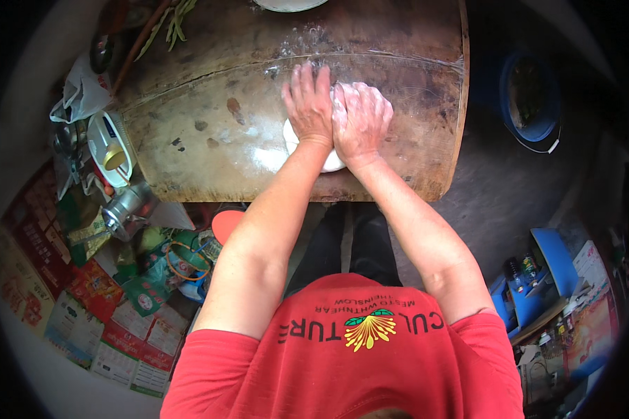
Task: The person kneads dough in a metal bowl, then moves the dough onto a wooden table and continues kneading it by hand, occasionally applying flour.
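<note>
A lump of white dough (332, 163) lies on the worn wooden board (199, 152), mostly hidden beneath both hands. My left hand (309, 107) presses on the dough from above, its fingers stretched forward and slightly apart. Right beside it, my right hand (361, 118) bears down on the dough with bent fingers and flour over the knuckles. Its fingertips are hidden. Both arms reach straight forward.
Flour marks the board, and a pale round dish rim (291, 4) shows at its far edge. At left are a white plastic basket (95, 146), a metal grinder-like device (128, 212) and plastic bags (86, 89). A blue bucket (548, 128) stands at right.
</note>
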Demonstrator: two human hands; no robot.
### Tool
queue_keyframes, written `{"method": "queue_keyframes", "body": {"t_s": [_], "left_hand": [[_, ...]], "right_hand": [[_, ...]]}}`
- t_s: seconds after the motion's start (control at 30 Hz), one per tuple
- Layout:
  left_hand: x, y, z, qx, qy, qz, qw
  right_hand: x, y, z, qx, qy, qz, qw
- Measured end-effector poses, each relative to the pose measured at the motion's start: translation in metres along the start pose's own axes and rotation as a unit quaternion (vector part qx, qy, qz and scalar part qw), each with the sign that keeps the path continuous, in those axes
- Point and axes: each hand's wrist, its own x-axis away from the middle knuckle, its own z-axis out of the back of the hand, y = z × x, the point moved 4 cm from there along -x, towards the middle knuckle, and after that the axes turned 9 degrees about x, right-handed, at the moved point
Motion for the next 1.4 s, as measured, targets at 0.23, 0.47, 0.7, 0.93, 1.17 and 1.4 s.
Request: {"method": "queue_keyframes", "body": {"t_s": [0.23, 0.47, 0.7, 0.93, 1.17, 1.4], "left_hand": [[-0.048, -0.020, -0.002, 0.029, 0.047, 0.097, 0.994], [-0.004, -0.009, 0.036, 0.282, -0.169, 0.202, 0.923], [0.112, 0.005, 0.081, 0.307, -0.074, 0.029, 0.948], [0.063, -0.042, 0.058, 0.231, -0.001, -0.084, 0.969], [-0.015, 0.006, 0.043, 0.216, 0.004, 0.180, 0.960], [-0.064, -0.002, 0.021, 0.163, -0.007, 0.275, 0.948]], "right_hand": [[-0.059, -0.008, -0.021, 0.044, -0.218, -0.039, 0.974], [-0.053, 0.001, 0.014, -0.098, -0.334, -0.135, 0.928], [0.066, -0.011, 0.039, 0.007, 0.093, -0.020, 0.995], [-0.010, -0.020, -0.019, 0.084, 0.007, 0.048, 0.995], [-0.065, -0.003, -0.052, 0.118, -0.022, 0.088, 0.989], [-0.101, -0.003, -0.071, 0.101, -0.123, 0.136, 0.978]]}}
